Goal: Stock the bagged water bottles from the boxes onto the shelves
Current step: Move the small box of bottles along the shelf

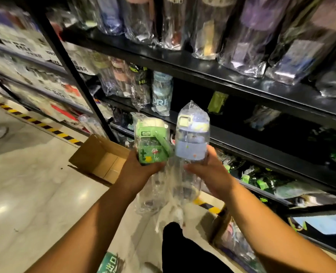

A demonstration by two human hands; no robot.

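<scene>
My left hand point(138, 171) grips a green bagged water bottle point(151, 142) with a white lid, held upright in its clear plastic bag. My right hand point(208, 170) grips a blue bagged water bottle point(191, 138), also upright, its bag peaking above the lid. Both bottles are side by side in front of the black shelves point(232, 133), level with the middle shelf. Loose clear plastic hangs below the two hands. An open cardboard box point(102, 160) lies on the floor behind my left hand.
The top shelf point(183, 66) is packed with bagged bottles. The middle shelf holds a few bottles at its left and dark gaps to the right. Green-and-black packs fill the lower shelf point(256, 178). Yellow-black tape point(45, 126) runs along the floor. Another box point(232, 239) sits at lower right.
</scene>
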